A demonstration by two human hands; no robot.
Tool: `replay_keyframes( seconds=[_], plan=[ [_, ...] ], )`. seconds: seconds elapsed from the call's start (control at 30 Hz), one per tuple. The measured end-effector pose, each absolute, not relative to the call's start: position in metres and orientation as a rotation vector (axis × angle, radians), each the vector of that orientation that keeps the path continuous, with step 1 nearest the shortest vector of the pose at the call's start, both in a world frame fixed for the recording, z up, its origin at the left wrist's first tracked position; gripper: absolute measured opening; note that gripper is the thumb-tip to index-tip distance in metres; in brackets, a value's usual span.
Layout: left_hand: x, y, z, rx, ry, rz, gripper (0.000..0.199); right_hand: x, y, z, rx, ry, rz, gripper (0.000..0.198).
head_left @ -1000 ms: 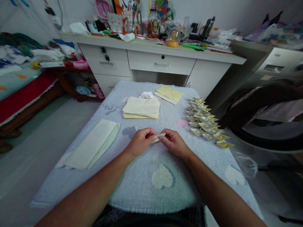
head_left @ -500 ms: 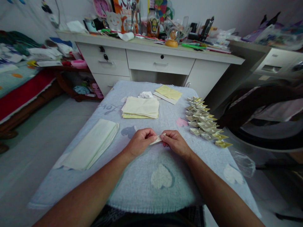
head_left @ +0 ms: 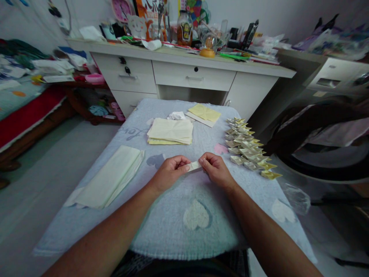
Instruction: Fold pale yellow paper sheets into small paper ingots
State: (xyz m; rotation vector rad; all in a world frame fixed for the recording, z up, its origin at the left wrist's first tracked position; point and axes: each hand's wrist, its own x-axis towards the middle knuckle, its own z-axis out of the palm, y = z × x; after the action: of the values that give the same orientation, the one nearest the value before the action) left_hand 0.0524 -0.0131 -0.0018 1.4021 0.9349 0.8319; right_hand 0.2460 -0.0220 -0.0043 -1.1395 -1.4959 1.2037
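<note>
Between my two hands is a narrow strip of folded paper point(head_left: 194, 166), pale cream, held just above the cloth. My left hand point(head_left: 172, 170) pinches its left end between thumb and fingers. At the other end, my right hand point(head_left: 213, 168) grips it the same way. Beyond my hands lies a stack of cream and yellow paper sheets point(head_left: 170, 130). Rows of small folded paper boats point(head_left: 248, 146) stand to the right of my right hand. A thicker pile of pale green paper point(head_left: 111, 177) rests to the left.
A pale blue cloth with heart prints point(head_left: 219, 238) covers the table. Crumpled white tissue point(head_left: 177, 115) and yellow sheets point(head_left: 204, 112) lie at the back. Behind stands a white desk point(head_left: 193, 73) crowded with items. A washing machine point(head_left: 340, 77) is on the right, a clear plastic bag point(head_left: 298, 198) by the table's edge.
My hands have moved slightly apart, the right one outward, so more of the folded strip shows between them. The papers and boats stay in place.
</note>
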Motion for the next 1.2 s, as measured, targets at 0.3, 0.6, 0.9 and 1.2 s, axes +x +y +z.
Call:
replay_keyframes(
  seconds=[0.3, 0.6, 0.9, 1.2],
  plan=[
    [0.054, -0.012, -0.011, 1.41, 0.932, 0.862, 0.024, 0.239, -0.023, -0.01, -1.099, -1.513, 1.415, 0.038],
    [0.054, -0.016, -0.007, 1.738, 1.015, 0.987, 0.03, 0.239, -0.021, -0.009, -1.183, -1.544, 1.378, 0.043],
    [0.055, -0.013, -0.012, 1.761, 1.088, 0.96, 0.028, 0.238, -0.02, -0.007, -1.029, -1.486, 1.452, 0.037],
    [0.057, -0.012, -0.012, 1.483, 0.98, 0.917, 0.03, 0.237, -0.02, -0.011, -1.033, -1.464, 1.447, 0.036]
  ],
)
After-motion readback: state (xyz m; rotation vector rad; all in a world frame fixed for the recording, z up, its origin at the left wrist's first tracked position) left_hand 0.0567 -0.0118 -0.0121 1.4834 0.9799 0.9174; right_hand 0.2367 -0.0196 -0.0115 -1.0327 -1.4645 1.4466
